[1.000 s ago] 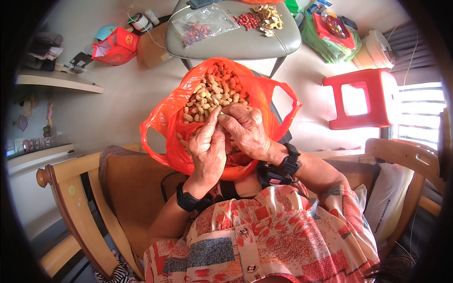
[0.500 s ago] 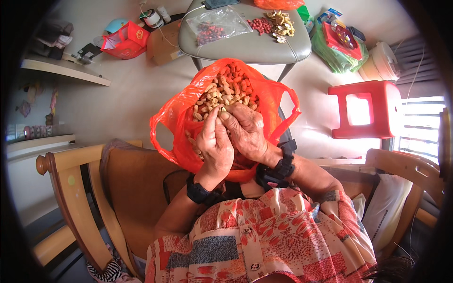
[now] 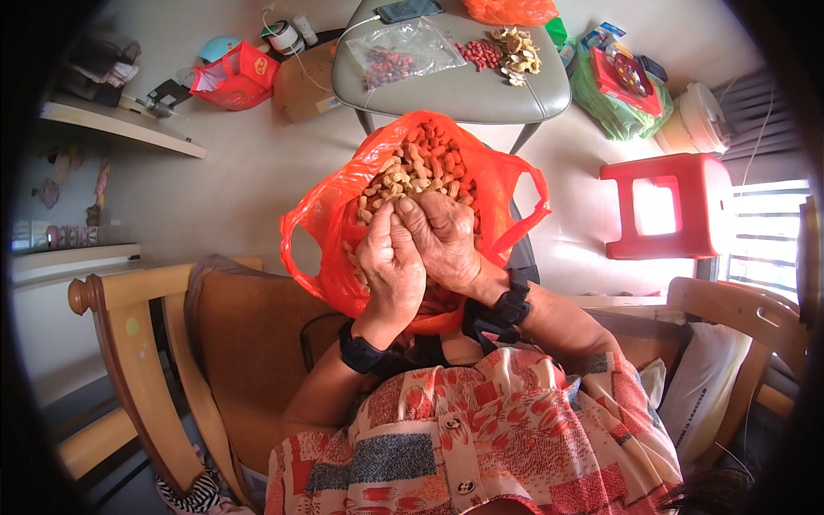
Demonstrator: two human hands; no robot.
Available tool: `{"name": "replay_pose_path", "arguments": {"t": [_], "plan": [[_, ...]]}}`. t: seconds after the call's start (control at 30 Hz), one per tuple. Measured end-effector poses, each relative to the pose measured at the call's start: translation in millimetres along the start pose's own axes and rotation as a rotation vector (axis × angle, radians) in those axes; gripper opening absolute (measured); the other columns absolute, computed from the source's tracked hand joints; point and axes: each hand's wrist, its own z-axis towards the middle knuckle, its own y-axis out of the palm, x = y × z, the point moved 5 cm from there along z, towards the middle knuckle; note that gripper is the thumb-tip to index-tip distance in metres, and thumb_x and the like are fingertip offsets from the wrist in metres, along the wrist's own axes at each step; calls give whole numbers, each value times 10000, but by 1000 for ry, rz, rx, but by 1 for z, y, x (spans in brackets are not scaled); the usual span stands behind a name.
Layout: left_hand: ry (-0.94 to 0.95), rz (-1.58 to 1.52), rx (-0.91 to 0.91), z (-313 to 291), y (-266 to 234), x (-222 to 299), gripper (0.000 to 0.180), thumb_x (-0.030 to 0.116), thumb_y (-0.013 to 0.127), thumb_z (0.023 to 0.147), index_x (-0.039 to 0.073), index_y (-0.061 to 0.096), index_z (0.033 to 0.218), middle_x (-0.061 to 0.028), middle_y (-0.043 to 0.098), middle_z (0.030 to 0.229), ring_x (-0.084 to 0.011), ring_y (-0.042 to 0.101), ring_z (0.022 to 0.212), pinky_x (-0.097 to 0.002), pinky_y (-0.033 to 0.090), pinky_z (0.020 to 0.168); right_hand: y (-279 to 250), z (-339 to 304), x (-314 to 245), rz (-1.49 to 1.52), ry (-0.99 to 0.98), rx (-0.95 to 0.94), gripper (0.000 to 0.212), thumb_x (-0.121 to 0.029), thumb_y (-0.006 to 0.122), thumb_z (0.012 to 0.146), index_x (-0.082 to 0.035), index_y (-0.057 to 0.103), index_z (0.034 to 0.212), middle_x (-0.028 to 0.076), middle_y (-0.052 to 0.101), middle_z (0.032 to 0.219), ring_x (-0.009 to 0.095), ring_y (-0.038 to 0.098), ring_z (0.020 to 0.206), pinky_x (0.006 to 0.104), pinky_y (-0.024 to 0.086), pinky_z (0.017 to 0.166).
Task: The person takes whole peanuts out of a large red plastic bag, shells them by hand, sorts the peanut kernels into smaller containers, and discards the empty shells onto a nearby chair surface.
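Note:
In front of me an orange-red plastic bag (image 3: 322,202) gapes wide, filled with unshelled peanuts (image 3: 408,172). Over its mouth my left hand (image 3: 390,266) and my right hand (image 3: 446,240) meet, thumbs and fingertips pressed together. Both pinch a peanut between them, though the fingers now cover it. Beyond the bag, on a grey padded chair seat (image 3: 438,96), are a pile of red shelled peanuts (image 3: 479,55), a heap of broken shells (image 3: 519,53) and a clear plastic bag (image 3: 421,47) with more red kernels inside.
A phone (image 3: 409,10) with a cable lies at the seat's far edge, near another orange bag (image 3: 511,10). To the right stands a red plastic stool (image 3: 708,206). Filled bags, a cardboard box (image 3: 305,81) and a bucket (image 3: 699,120) sit on the floor. Wooden chair backs (image 3: 142,343) flank me.
My fingers have closed further over the peanut, which showed between the fingertips before. The whole view has shifted slightly; the hands stay over the bag.

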Motion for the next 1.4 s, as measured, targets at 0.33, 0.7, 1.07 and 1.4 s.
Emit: {"name": "replay_pose_path", "arguments": {"t": [0.33,0.7,1.07,1.4], "plan": [[336,193,19,-6,-6,-4,250,124,486,957,-51,539,1127,-159,643,939,-243,632,842,-308,503,732,4,1,17,346,312,-163,222,-175,586,903,38,577,844,69,567,677,91,497,650,278,437,566],[121,165,-38,-6,-4,-6,196,132,471,958,-47,525,901,-154,544,729,-279,497,644,-366,420,599,8,-3,7,200,71,3,225,-100,575,890,4,482,714,114,460,589,193,430,520,338,374,485],[-70,-155,-23,3,-14,-13,285,195,422,979,-37,589,976,-51,598,800,-141,541,685,-278,471,620,5,-6,13,551,229,30,106,-63,505,938,-45,521,835,-21,526,726,67,439,613,203,384,525],[-575,-817,-291,4,-13,-21,310,324,397,991,49,523,925,4,376,586,-77,338,476,-238,358,384,3,-2,32,1081,813,-139,108,-61,498,920,-6,565,984,58,595,792,113,530,585,221,452,483]]}}
